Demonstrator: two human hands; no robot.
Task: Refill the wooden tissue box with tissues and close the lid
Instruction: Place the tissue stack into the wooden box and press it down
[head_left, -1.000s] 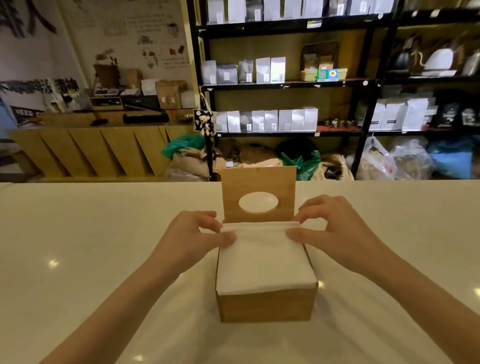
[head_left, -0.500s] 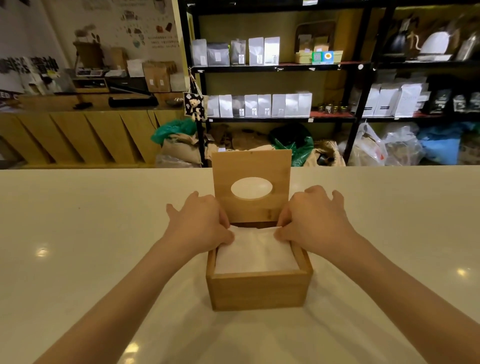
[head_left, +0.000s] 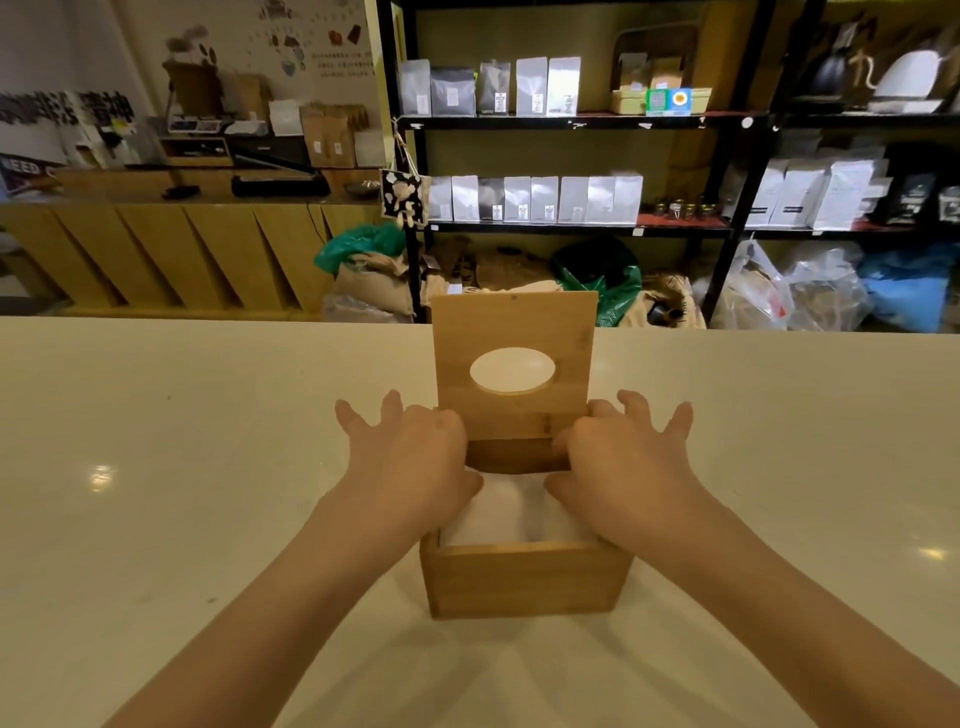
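Both hands, left (head_left: 415, 457) and right (head_left: 618, 462), fingers splayed, grasping nothing, press tissues (head_left: 511, 512) into wooden box (head_left: 524, 579). Press evenly, flat (lid (head_left: 514, 364) upright at 12 o'clock).

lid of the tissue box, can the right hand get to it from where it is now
Probably yes: the right hand presses the tissues beside the upright lid, its fingers by the lid's edge, nothing between.
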